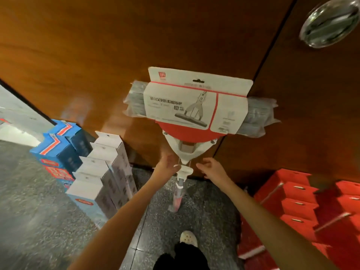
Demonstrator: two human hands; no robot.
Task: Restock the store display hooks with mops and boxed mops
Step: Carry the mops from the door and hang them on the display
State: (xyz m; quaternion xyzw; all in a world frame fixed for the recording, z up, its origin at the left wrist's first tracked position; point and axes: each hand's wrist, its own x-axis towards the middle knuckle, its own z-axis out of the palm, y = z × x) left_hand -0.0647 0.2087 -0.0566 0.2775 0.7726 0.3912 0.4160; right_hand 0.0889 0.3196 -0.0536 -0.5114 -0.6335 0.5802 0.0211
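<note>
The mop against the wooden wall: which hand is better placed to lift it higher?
Probably the left. The left hand touches the mop at its white neck, under the head; the right hand is open beside the neck, not touching it.

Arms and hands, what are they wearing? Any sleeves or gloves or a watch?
Nothing at all, as far as I can see. The left hand and the right hand have no gloves. No sleeves show anywhere up to the picture's edge. I see no watch, bracelet or ring either, though the picture is a bit blurry.
</note>
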